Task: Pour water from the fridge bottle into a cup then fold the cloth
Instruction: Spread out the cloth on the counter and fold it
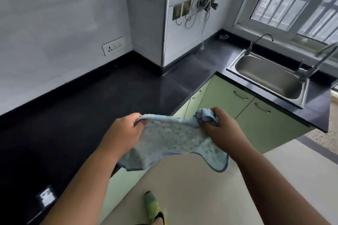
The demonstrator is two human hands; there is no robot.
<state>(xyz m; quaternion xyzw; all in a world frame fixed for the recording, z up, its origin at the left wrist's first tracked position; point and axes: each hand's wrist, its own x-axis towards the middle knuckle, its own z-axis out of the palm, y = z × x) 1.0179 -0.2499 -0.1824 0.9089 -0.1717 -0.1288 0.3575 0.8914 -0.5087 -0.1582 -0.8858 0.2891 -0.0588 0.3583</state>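
A light blue cloth point(172, 139) with a darker blue hem hangs in the air between my two hands, in front of the counter's corner. My left hand point(124, 133) pinches its upper left edge. My right hand point(219, 129) is closed around the bunched upper right corner. The lower part of the cloth droops loose below my hands. No bottle or cup is in view.
A black L-shaped countertop point(95, 100) runs along the left wall and turns right to a steel sink point(270, 76) with taps under the window. Green cabinet doors point(228, 100) sit below. Cables hang on the wall column point(203, 3). My foot in a green shoe point(153, 206) stands on the pale floor.
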